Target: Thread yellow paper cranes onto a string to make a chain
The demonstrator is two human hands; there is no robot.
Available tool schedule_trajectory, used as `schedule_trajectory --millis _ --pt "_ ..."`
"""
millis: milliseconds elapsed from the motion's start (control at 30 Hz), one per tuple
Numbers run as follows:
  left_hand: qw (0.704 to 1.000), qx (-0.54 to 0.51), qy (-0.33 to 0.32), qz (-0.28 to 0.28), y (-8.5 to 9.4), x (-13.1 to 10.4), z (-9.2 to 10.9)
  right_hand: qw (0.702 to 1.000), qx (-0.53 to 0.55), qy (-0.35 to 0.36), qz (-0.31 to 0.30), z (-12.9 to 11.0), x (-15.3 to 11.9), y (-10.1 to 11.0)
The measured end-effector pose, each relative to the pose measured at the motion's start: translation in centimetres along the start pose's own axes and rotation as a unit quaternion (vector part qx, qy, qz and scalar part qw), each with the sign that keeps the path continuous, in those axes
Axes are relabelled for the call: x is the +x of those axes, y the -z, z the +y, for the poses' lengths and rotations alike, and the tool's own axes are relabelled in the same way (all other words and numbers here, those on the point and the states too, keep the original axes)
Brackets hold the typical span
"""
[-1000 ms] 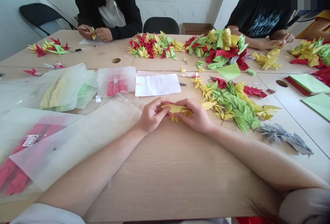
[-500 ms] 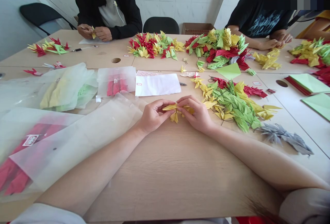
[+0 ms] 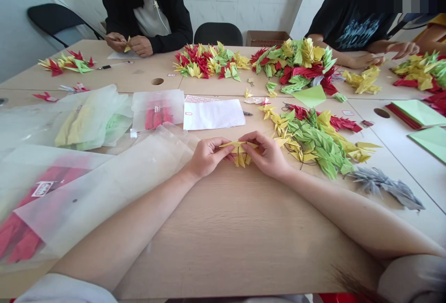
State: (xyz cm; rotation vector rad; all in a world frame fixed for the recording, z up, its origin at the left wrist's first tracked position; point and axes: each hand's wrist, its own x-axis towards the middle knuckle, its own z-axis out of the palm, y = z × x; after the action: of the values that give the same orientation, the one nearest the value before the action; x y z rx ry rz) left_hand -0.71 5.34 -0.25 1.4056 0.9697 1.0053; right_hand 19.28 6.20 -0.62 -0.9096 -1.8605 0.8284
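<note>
Folded yellow paper pieces (image 3: 240, 159) are held between both hands just above the wooden table (image 3: 223, 228). My left hand (image 3: 208, 156) pinches their left end between thumb and fingers. At the right end, my right hand (image 3: 265, 154) grips the same yellow paper with thumb and fingertips. Points of folded paper hang below the fingertips. A white sheet (image 3: 214, 115) lies just beyond my hands. Close to my right hand is a heap of strung yellow, green and red folded paper (image 3: 318, 142).
Clear plastic bags (image 3: 114, 191) with coloured paper cover the left side. A grey bundle (image 3: 386, 187) and green sheets (image 3: 420, 112) are at right. Two people (image 3: 163, 15) (image 3: 341, 19) sit across, near colourful paper heaps (image 3: 211, 61).
The yellow paper between my fingers has turned and shows more of its hanging points. My hands have barely moved. Across at right, a person's hand has lifted and moved right.
</note>
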Motion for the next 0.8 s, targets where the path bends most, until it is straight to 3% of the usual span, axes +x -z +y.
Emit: schedule_trajectory --millis 200,433,567,800 --pt "0.999 -0.034 0.007 -0.001 -0.03 -0.1 0.13 1.0 0.015 0.002 0.003 0.16 -0.09 -0.08" --pt "0.993 0.086 -0.053 0.056 -0.36 -0.08 -0.27 0.998 -0.044 0.025 -0.043 -0.28 -0.18 -0.1" --pt "0.987 0.132 -0.061 0.068 0.03 -0.08 0.02 0.998 -0.054 0.023 -0.015 -0.51 -0.3 0.18" --pt "0.994 0.082 -0.038 0.06 0.34 -0.09 0.14 0.99 -0.048 0.104 0.083 -0.7 -0.13 0.81"
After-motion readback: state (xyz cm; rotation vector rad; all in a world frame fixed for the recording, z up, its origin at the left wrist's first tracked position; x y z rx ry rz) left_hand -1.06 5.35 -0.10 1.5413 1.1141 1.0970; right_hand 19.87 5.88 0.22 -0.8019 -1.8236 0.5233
